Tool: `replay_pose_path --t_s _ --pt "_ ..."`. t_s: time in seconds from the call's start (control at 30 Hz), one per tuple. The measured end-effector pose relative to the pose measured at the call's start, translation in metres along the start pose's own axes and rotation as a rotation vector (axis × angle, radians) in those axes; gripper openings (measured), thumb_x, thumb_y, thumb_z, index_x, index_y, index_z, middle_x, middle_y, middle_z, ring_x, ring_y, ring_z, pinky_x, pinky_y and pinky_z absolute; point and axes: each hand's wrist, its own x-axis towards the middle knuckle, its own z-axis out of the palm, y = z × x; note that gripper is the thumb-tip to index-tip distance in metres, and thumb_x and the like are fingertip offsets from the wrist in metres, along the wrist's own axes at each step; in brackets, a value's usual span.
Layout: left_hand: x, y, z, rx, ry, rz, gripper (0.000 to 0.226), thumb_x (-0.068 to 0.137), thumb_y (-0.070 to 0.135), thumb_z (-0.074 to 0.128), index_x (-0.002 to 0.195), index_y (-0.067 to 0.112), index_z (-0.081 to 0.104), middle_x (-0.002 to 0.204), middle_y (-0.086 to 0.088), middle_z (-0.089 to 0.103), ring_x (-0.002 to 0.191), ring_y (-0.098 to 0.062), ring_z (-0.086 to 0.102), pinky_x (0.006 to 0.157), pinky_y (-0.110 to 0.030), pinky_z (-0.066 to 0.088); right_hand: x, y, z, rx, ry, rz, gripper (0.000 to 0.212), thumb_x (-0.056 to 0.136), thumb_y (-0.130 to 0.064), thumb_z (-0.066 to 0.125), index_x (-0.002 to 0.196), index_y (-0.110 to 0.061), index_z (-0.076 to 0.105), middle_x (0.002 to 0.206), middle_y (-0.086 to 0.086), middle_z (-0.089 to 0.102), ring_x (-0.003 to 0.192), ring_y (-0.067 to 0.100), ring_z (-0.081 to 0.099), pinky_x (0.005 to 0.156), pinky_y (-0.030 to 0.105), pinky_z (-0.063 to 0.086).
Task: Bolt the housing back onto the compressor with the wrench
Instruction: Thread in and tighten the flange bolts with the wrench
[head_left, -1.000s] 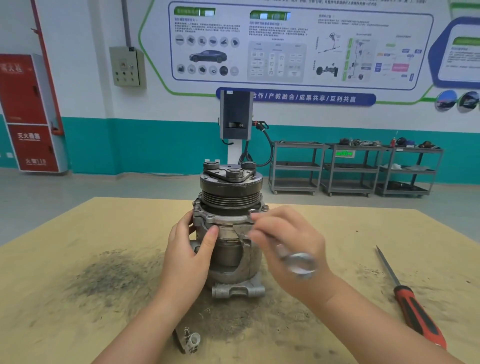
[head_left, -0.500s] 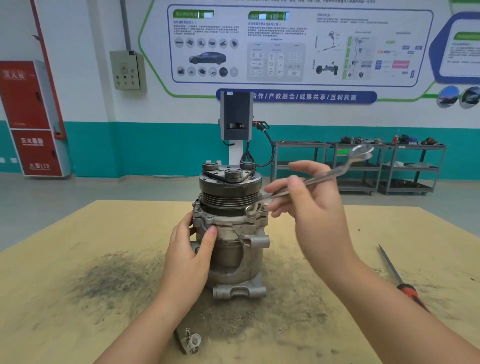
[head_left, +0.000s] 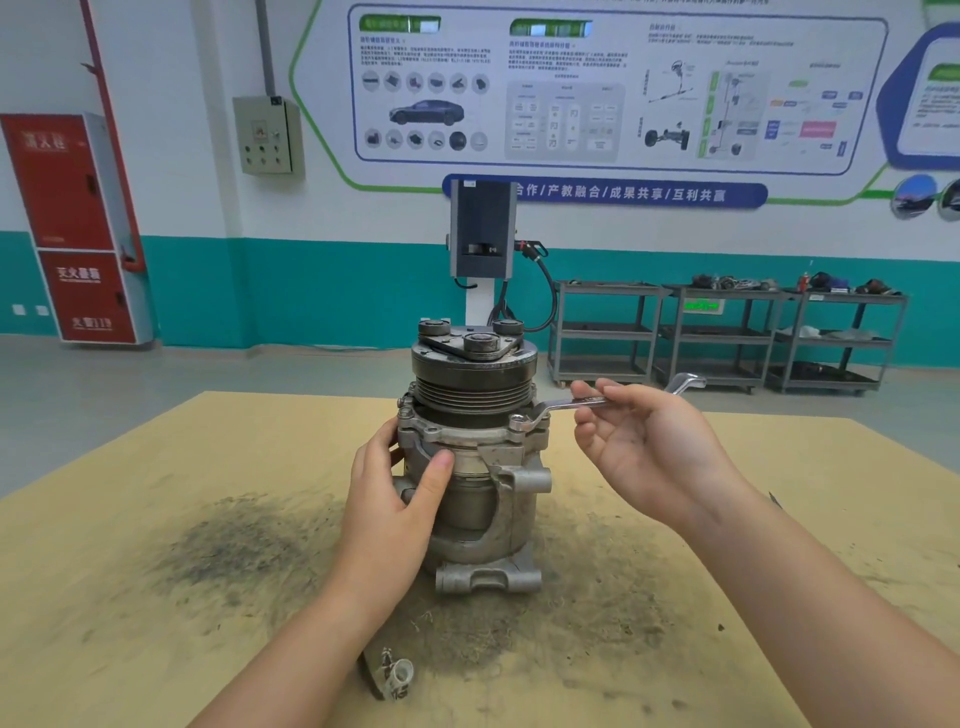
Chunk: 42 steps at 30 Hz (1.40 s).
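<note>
In the head view, the grey metal compressor (head_left: 475, 467), topped by a black ribbed pulley, is stood upright on the tan wooden table (head_left: 130, 597). Its flanged aluminium housing (head_left: 467, 434) is gripped by the left hand (head_left: 400, 499). The silver ring wrench (head_left: 571, 408) is pinched by the right hand (head_left: 649, 447), its ring apparently seated on a flange bolt.

Dusty tan table (head_left: 156, 597), small white-capped part (head_left: 397, 673) at its near edge, metal carts (head_left: 727, 338), red cabinet (head_left: 72, 228).
</note>
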Motion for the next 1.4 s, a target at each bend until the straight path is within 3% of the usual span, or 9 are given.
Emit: replay_pose_path --t_s 0.2,0.37,0.47,0.6,0.73,0.93,1.07,1.2,1.4 --pt "0.008 -0.006 -0.002 0.155 -0.044 -0.034 0.086 0.078 0.03 0.082 0.147 0.032 0.031 0.132 0.02 0.038 0.128 -0.004 0.037 0.114 -0.034 0.035 0.002 0.022 -0.004 -0.027 0.036 -0.247 0.012 0.096 -0.001 0.038 0.092 -0.008 0.048 0.07 0.01 0.069 0.048 0.018 0.055 0.047 0.024 0.047" --pt "0.017 -0.004 -0.011 0.476 -0.086 -0.061 0.101 0.077 0.04 0.082 0.154 0.031 0.017 0.153 0.004 0.031 0.142 -0.02 0.022 0.115 -0.045 0.025 -0.005 0.032 -0.001 -0.013 0.104 -0.433 0.019 0.089 0.005 0.031 0.089 -0.008 0.044 0.063 0.014 0.066 0.046 0.019 0.051 0.046 0.024 0.044" --pt "0.022 -0.007 -0.016 0.405 -0.145 -0.171 0.106 0.076 0.039 0.083 0.155 0.017 0.014 0.156 -0.007 0.028 0.144 -0.027 0.026 0.117 -0.047 0.027 -0.019 0.039 0.003 -0.078 0.122 -0.539 0.021 0.087 0.007 0.031 0.088 -0.01 0.044 0.065 0.014 0.068 0.048 0.02 0.055 0.048 0.024 0.047" --pt "0.021 -0.012 -0.016 0.273 -0.285 -0.245 0.106 0.086 0.034 0.075 0.159 0.012 0.002 0.156 -0.003 0.035 0.132 -0.017 0.041 0.096 -0.027 0.036 -0.044 0.063 0.009 -0.377 0.101 -0.811 0.013 0.084 -0.003 0.044 0.086 -0.014 0.05 0.081 0.011 0.071 0.062 0.021 0.065 0.059 0.024 0.053" --pt "0.022 -0.016 -0.016 0.213 -0.287 -0.216 0.077 0.085 0.018 0.073 0.152 0.018 0.034 0.122 0.017 0.061 0.111 -0.008 0.059 0.082 -0.018 0.041 -0.056 0.087 0.013 -0.834 -0.009 -1.075 0.007 0.088 -0.02 0.063 0.09 -0.025 0.067 0.097 -0.008 0.07 0.097 0.009 0.067 0.083 0.024 0.054" --pt "0.023 -0.018 -0.015 0.15 -0.257 -0.226 0.048 0.078 0.01 0.07 0.124 0.02 0.061 0.09 0.012 0.072 0.086 -0.008 0.068 0.068 -0.02 0.05 -0.059 0.075 0.016 -1.056 -0.11 -1.275 0.017 0.094 -0.024 0.061 0.1 -0.012 0.071 0.104 -0.002 0.07 0.1 0.007 0.066 0.089 0.023 0.052" --pt "0.023 -0.018 -0.015 0.146 -0.256 -0.234 0.041 0.078 0.011 0.069 0.117 0.024 0.062 0.085 0.012 0.072 0.084 -0.008 0.067 0.065 -0.019 0.048 -0.066 0.042 0.009 -0.628 0.003 -1.168 0.017 0.1 -0.019 0.04 0.105 -0.03 0.053 0.092 -0.002 0.069 0.078 0.014 0.067 0.073 0.021 0.053" --pt "0.023 -0.018 -0.015 0.124 -0.25 -0.237 0.041 0.078 0.009 0.069 0.115 0.025 0.063 0.084 0.012 0.074 0.085 -0.01 0.068 0.069 -0.023 0.051 -0.057 0.02 0.001 -0.141 0.084 -0.716 0.014 0.105 -0.008 0.033 0.101 -0.015 0.044 0.076 0.007 0.071 0.061 0.016 0.064 0.062 0.023 0.054" --pt "0.018 -0.015 -0.017 0.116 -0.338 -0.225 0.043 0.08 0.01 0.067 0.118 0.027 0.062 0.089 0.015 0.075 0.089 -0.009 0.07 0.076 -0.025 0.054 -0.049 0.019 -0.003 -0.037 0.057 -0.505 0.015 0.104 -0.006 0.034 0.098 -0.011 0.047 0.072 0.01 0.07 0.058 0.016 0.063 0.057 0.022 0.053"
